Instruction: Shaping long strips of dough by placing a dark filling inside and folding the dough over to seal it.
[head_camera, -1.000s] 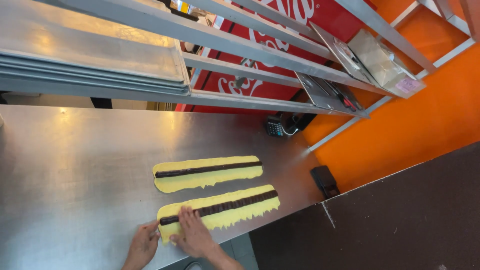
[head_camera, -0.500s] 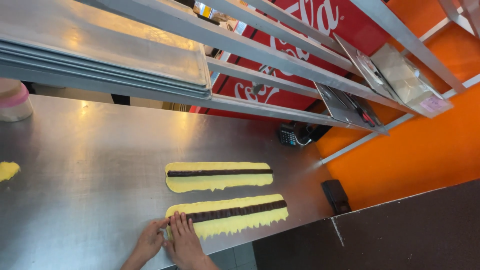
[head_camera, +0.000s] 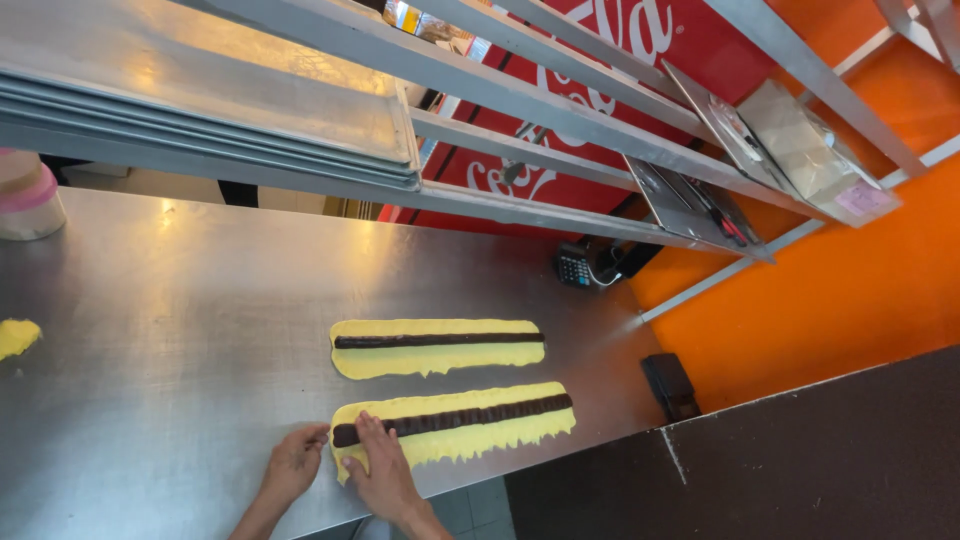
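Your right hand (head_camera: 382, 468) lies flat, fingers spread, on the left end of the near yellow dough strip (head_camera: 470, 432), which lies along the front edge of the steel tabletop (head_camera: 180, 330), a dark filling line (head_camera: 455, 418) running its length. Your left hand (head_camera: 293, 464) rests open just beside that end, fingertips touching it. A second filled strip (head_camera: 438, 347) lies parallel, farther back.

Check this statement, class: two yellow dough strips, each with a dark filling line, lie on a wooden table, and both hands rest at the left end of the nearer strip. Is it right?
Not quite. The table is shiny metal, not wooden, as the head view shows. The rest holds: two yellow dough strips, the farther strip and the nearer strip, each carry a dark filling line, and the left hand and right hand rest at the nearer strip's left end.
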